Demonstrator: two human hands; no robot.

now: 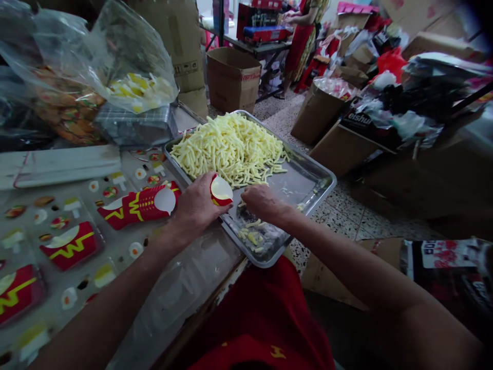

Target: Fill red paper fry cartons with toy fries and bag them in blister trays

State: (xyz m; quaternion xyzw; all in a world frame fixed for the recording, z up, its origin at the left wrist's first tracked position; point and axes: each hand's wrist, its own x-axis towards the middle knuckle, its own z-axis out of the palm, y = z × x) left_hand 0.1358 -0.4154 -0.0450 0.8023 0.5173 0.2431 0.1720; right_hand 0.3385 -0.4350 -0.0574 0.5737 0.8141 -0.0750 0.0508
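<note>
1. Left hand (194, 203): grip closed around a small red carton (221, 192), which is held just left of the right hand, at the near left edge of the tray.
2. Carton condition: red outside with a yellow line low on its visible side; white inner surface; curved upper edge. Its open end faces the viewer; contents cannot be made out.
3. Right hand (264, 201): fingers curled together, low over the tray. Whether this grip holds anything cannot be told.
4. Tray (290, 191): shallow metal with rounded corners and a raised rim; it projects past the edge of the counter (227, 288). Pale smears mark its floor.
5. Pale yellow sticks (231, 146): short, slim, fry-like, slightly curved, heaped loosely at the far left of the tray. A few stray pieces (252, 239) lie in the near corner.
6. Nested cartons (140, 205): red with yellow zigzag lines and a white rounded end, lying on their side left of the left hand.
7. Further left, a red carton (73, 246) lies among small food-shaped pieces (110, 191) under clear plastic.
</note>
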